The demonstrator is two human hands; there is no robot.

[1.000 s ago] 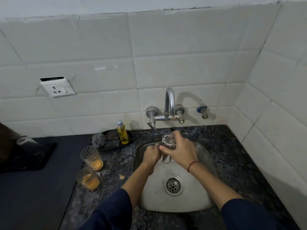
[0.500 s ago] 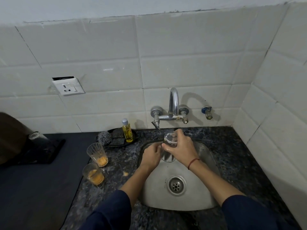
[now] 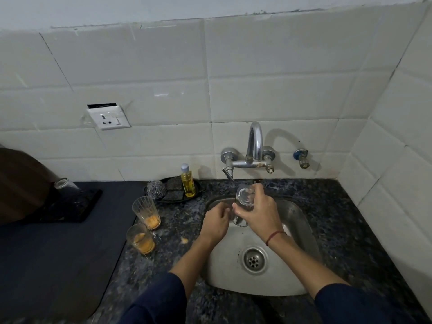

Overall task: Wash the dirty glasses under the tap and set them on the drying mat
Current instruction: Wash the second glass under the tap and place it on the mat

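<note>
While hands (image 3: 259,215) still grip glass (image 3: 244,198), dirty glasses (image 3: 146,212) unmoved.

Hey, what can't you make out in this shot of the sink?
All in the head view:
- Tap: any stream into the glass is too faint to see.
- Left hand: fingertips hidden behind the glass and right hand, so contact is unclear.
- Dark shape at far left: cut by the frame edge.
- Item on the mat: dim, blurred.
</note>
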